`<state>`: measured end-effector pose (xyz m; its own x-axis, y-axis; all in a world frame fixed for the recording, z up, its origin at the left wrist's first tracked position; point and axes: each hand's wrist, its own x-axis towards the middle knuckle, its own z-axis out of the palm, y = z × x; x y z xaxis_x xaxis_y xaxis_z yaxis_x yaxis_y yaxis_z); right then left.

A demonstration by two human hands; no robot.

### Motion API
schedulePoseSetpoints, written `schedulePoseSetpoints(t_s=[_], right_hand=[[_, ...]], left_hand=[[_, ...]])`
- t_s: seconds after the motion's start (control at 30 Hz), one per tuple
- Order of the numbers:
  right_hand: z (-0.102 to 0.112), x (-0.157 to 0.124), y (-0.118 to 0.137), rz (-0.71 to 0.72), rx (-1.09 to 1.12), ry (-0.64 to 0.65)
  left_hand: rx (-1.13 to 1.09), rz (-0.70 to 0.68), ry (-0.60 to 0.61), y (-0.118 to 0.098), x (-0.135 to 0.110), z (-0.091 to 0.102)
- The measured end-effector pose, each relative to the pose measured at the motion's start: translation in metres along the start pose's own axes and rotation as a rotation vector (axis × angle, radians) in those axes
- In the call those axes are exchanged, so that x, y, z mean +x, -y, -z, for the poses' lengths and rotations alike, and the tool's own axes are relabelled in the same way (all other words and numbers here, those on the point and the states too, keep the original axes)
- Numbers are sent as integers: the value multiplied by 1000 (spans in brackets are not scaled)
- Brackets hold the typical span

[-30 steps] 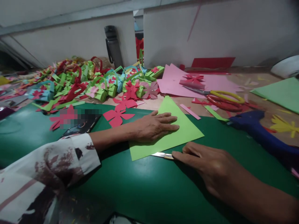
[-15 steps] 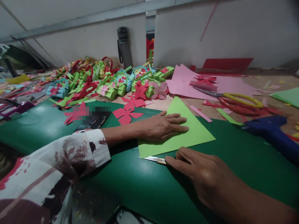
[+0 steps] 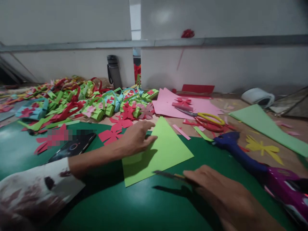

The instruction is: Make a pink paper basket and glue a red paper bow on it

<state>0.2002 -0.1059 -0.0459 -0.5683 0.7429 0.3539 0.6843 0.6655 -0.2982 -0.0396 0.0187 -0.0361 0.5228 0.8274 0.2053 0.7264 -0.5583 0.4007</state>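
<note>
A light green paper sheet (image 3: 163,150) lies on the dark green cutting mat (image 3: 125,205). My left hand (image 3: 136,138) hovers just above the sheet's left part, lifted off it, fingers loosely curled and holding nothing. My right hand (image 3: 216,192) is closed round a craft knife (image 3: 168,175); its blade points left, raised a little above the mat at the sheet's near edge and casting a shadow.
A heap of paper baskets and red flowers (image 3: 79,99) fills the back left. A phone (image 3: 72,147) lies on the mat. Pink sheets (image 3: 168,102), yellow-handled scissors (image 3: 204,118), a blue glue gun (image 3: 243,157), a dark bottle (image 3: 113,72) and a green sheet (image 3: 264,125) lie around.
My left hand has lifted off the green sheet and curled. My right hand has raised the knife from the sheet's edge. The camera has tilted up.
</note>
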Motion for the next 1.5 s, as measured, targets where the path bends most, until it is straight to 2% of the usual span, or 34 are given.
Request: schedulePoseSetpoints(t_s=[0.07,0.13,0.23,0.33,0.43,0.57,0.77,0.87,1.0,1.07,1.13,1.3,1.4,1.5], right_hand=[[11,-4,-13,-88,-162,-103],[17,-5,-25,-129,-434,-143],[15,-4,-41,-179,-868,-122],[2,-3,-49,-213,-1049,-87],[-7,-2,-51,-234,-1098,-44],[-8,-3,-51,-240,-1119,-44],[-9,-2,-55,-194,-1129,-42],[-11,-1,-58,-164,-1162,-43],[-8,0,-53,-128,-1176,-63],[-7,2,-46,-71,-1152,-81],[-9,4,-37,2,-1098,-83],[-21,8,-20,127,-955,-43],[-25,13,-17,119,-943,17],[-26,19,-18,109,-952,50]], left_hand=[[90,84,179,-7,-7,8],[189,79,292,-14,-14,12],[280,106,363,-19,-21,12],[239,143,381,-19,-21,10],[144,193,383,-15,-19,8],[-36,272,346,-13,-18,4],[-236,281,277,-10,-11,-4],[-317,295,190,-6,-6,4],[-338,344,18,8,-3,29],[-255,387,-33,20,-4,41],[-20,412,-32,34,-4,48],[185,428,-10,56,-8,47],[349,415,43,49,-13,44],[562,354,39,24,-20,39]])
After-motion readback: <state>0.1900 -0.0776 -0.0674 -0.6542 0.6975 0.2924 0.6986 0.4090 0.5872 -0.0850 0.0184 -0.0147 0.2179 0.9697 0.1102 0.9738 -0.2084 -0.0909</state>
